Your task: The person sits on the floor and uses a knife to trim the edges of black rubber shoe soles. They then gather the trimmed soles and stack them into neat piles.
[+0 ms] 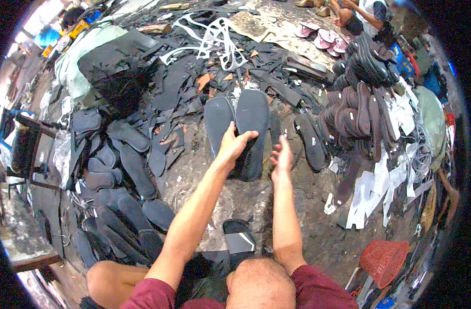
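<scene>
My left hand (234, 145) grips a dark grey shoe sole (253, 110) in front of me, its thumb lying across the upper face. A matching shoe sole (218, 117) is right beside it on the left, partly covered by the same hand, whose other fingers are hidden. Just to the right of the pair, my right hand (281, 159) is raised with its fingers apart and nothing in it. Beyond that hand, a single dark sole (310, 141) lies on the ground.
Loose soles (135, 167) spread over the ground at left. Stacked brown soles (351, 116) and white strips (371, 193) are at right. Black scraps (179, 82) and white straps (209, 38) lie ahead. A red basket (384, 262) sits lower right; another person (366, 13) is at far right.
</scene>
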